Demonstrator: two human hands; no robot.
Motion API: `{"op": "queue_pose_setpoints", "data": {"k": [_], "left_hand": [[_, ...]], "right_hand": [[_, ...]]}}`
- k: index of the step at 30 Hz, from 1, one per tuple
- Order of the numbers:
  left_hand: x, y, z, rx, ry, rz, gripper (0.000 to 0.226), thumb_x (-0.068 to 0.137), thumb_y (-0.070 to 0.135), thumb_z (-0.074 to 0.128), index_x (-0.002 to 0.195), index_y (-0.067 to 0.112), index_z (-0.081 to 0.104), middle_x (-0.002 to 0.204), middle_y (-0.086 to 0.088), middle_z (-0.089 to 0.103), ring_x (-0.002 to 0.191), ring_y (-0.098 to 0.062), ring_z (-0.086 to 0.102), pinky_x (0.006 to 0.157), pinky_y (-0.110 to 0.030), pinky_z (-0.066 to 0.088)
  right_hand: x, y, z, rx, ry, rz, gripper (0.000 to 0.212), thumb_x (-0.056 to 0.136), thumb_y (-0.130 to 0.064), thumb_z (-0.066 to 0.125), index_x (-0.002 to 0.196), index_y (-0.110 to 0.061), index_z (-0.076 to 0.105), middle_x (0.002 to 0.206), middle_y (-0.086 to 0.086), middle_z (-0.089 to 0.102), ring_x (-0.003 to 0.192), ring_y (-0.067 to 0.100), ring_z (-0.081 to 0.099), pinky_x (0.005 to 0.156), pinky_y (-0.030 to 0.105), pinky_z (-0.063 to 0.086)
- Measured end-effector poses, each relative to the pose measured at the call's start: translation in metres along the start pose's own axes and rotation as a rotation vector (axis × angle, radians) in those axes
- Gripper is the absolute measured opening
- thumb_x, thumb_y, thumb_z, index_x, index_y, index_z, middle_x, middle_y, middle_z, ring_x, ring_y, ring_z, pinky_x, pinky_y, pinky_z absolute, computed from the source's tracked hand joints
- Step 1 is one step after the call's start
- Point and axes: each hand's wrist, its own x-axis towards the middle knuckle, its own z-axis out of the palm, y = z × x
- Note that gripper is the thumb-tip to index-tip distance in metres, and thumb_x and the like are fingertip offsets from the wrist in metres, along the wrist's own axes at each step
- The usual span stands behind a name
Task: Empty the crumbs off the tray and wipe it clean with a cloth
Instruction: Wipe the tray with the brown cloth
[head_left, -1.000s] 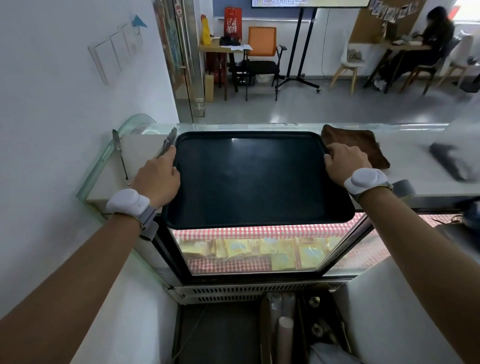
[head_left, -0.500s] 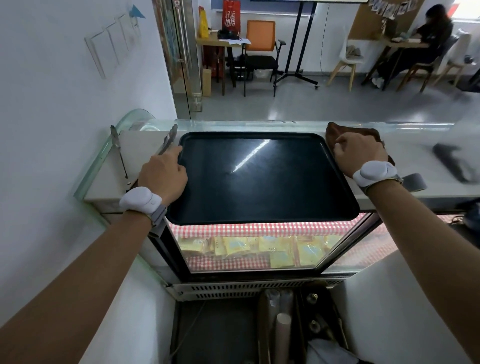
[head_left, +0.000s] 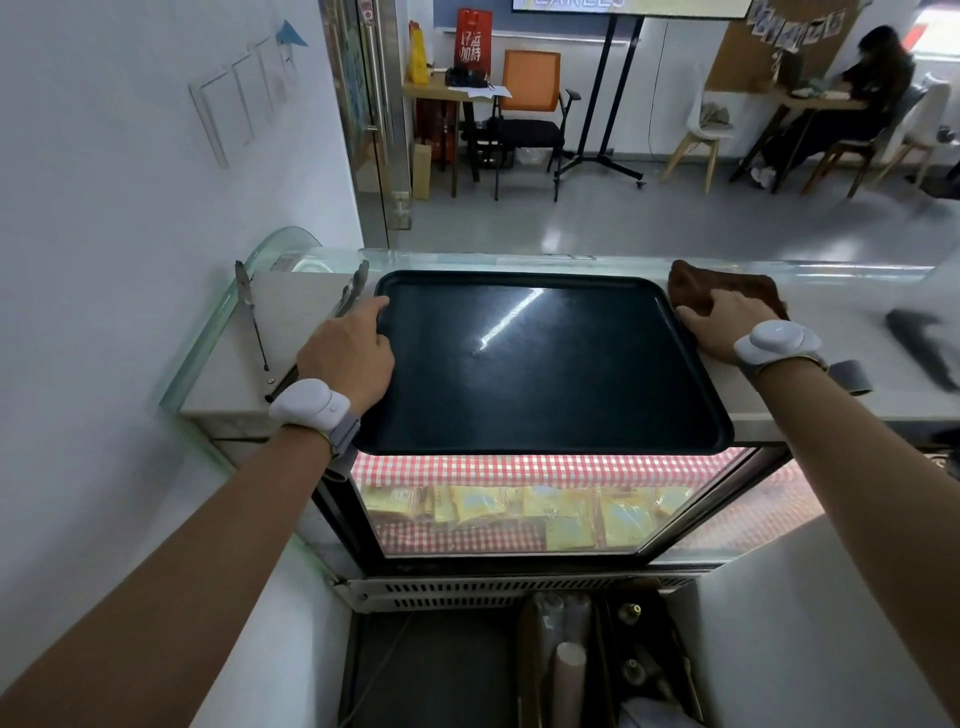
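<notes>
A black tray (head_left: 545, 364) lies flat on top of the glass display case, its near edge overhanging the front. I see no crumbs on its shiny surface. My left hand (head_left: 345, 356) rests on the tray's left rim with the fingers spread, not clasping it. A brown cloth (head_left: 727, 286) lies just right of the tray's far corner. My right hand (head_left: 722, 325) is on the cloth with its fingers closed over it, and the cloth's left end is bunched up.
Metal tongs (head_left: 249, 317) lie on the case top (head_left: 306, 291) left of the tray, near the white wall. A dark object (head_left: 914, 338) lies far right on the counter. Wrapped yellow packs (head_left: 519, 512) sit inside the case on checked paper. A person (head_left: 872, 88) sits at a desk beyond.
The tray has come to rest flat on the case top. My right hand left the tray's right edge and moved onto the brown cloth, bunching it. My left hand loosened on the left rim.
</notes>
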Motion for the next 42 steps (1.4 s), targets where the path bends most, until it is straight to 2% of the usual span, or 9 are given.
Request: {"op": "queue_pose_setpoints", "data": {"k": [2, 5, 10, 14, 21, 24, 28, 32, 42], "left_hand": [[0.003, 0.001, 0.002, -0.044, -0.011, 0.013, 0.053, 0.095, 0.014, 0.043, 0.146, 0.03, 0.049, 0.105, -0.015, 0.071, 0.092, -0.038, 0.064, 0.076, -0.045, 0.053], [0.005, 0.001, 0.001, -0.117, -0.008, 0.018, 0.053, 0.095, 0.01, 0.043, 0.145, 0.025, 0.05, 0.109, -0.016, 0.07, 0.093, -0.038, 0.064, 0.077, -0.043, 0.052], [-0.003, -0.015, -0.007, -0.338, -0.049, 0.007, 0.053, 0.094, 0.011, 0.044, 0.144, 0.026, 0.052, 0.136, 0.002, 0.065, 0.119, -0.023, 0.063, 0.101, -0.034, 0.049], [-0.008, -0.021, -0.009, -0.366, -0.051, 0.026, 0.05, 0.093, 0.01, 0.048, 0.14, 0.026, 0.056, 0.135, 0.005, 0.065, 0.12, -0.018, 0.064, 0.1, -0.032, 0.05], [-0.007, -0.019, -0.004, -0.317, -0.043, 0.031, 0.05, 0.09, 0.015, 0.052, 0.138, 0.032, 0.055, 0.133, 0.001, 0.067, 0.113, -0.026, 0.067, 0.094, -0.039, 0.053], [-0.003, -0.021, -0.003, -0.296, -0.064, 0.015, 0.05, 0.091, 0.016, 0.05, 0.138, 0.032, 0.055, 0.133, 0.001, 0.066, 0.118, -0.027, 0.064, 0.096, -0.04, 0.052], [0.003, -0.017, -0.004, -0.267, -0.118, 0.024, 0.05, 0.092, 0.02, 0.047, 0.14, 0.033, 0.05, 0.131, -0.002, 0.067, 0.117, -0.029, 0.064, 0.096, -0.043, 0.052], [0.005, -0.02, -0.004, -0.248, -0.139, 0.035, 0.051, 0.092, 0.019, 0.046, 0.141, 0.032, 0.047, 0.13, -0.005, 0.067, 0.116, -0.031, 0.063, 0.094, -0.045, 0.052], [0.011, -0.02, -0.002, -0.189, -0.164, 0.082, 0.051, 0.097, 0.017, 0.042, 0.147, 0.03, 0.038, 0.129, -0.007, 0.065, 0.108, -0.035, 0.063, 0.084, -0.039, 0.046]], "right_hand": [[-0.001, 0.002, 0.0, 0.018, 0.02, -0.009, 0.046, 0.088, -0.049, 0.041, 0.094, -0.009, 0.062, 0.095, 0.02, 0.067, 0.079, 0.037, 0.061, 0.074, 0.04, 0.051], [-0.005, 0.002, -0.001, 0.046, 0.062, 0.04, 0.037, 0.086, -0.038, 0.041, 0.095, -0.013, 0.067, 0.084, 0.016, 0.064, 0.071, 0.035, 0.059, 0.071, 0.038, 0.051], [-0.011, -0.012, -0.015, 0.142, 0.215, 0.071, 0.036, 0.094, -0.022, 0.038, 0.117, -0.012, 0.065, 0.103, 0.024, 0.065, 0.085, 0.041, 0.059, 0.074, 0.039, 0.045], [-0.02, -0.048, -0.028, 0.167, 0.326, -0.012, 0.035, 0.097, -0.022, 0.039, 0.11, 0.001, 0.062, 0.101, 0.033, 0.064, 0.09, 0.048, 0.059, 0.069, 0.039, 0.037], [-0.035, -0.107, 0.017, 0.146, 0.128, -0.208, 0.027, 0.094, -0.026, 0.043, 0.106, -0.005, 0.055, 0.103, 0.024, 0.064, 0.094, 0.041, 0.058, 0.074, 0.038, 0.04], [-0.03, -0.116, 0.029, 0.157, 0.079, -0.204, 0.042, 0.095, -0.033, 0.04, 0.129, -0.011, 0.051, 0.123, 0.021, 0.06, 0.114, 0.042, 0.051, 0.093, 0.045, 0.042], [-0.013, -0.118, 0.026, 0.053, -0.026, -0.155, 0.057, 0.099, -0.045, 0.026, 0.152, -0.026, 0.033, 0.153, 0.014, 0.037, 0.137, 0.046, 0.031, 0.111, 0.055, 0.026], [-0.005, -0.136, 0.024, 0.055, -0.09, -0.104, 0.056, 0.1, -0.044, 0.022, 0.154, -0.029, 0.028, 0.157, 0.012, 0.031, 0.142, 0.046, 0.023, 0.113, 0.061, 0.015], [-0.03, -0.204, 0.03, 0.011, -0.069, -0.233, 0.054, 0.101, -0.041, 0.024, 0.153, -0.03, 0.026, 0.151, 0.016, 0.034, 0.137, 0.045, 0.027, 0.112, 0.057, 0.022]]}}
